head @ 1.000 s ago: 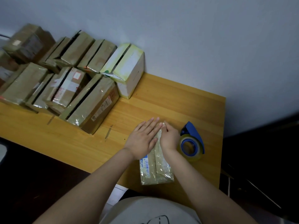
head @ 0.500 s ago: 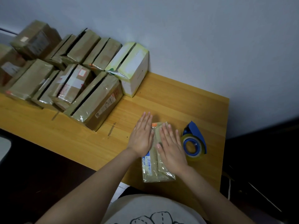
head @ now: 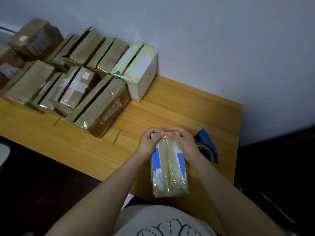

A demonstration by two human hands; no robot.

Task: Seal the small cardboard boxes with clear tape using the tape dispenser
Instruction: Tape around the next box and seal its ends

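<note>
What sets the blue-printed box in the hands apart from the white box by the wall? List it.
The blue-printed brown cardboard box is gripped by the left hand and right hand; the white yellow-edged cardboard box stands untouched. The brown box's seam is taped over; the white box's top gapes. Both are cardboard.

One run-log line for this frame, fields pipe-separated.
left hand: grips far end of small cardboard box | right hand: grips same end | tape dispenser: on table, right of box | other boxes: piled far left

Box on table, dispenser just R, stacked boxes far L.
</note>
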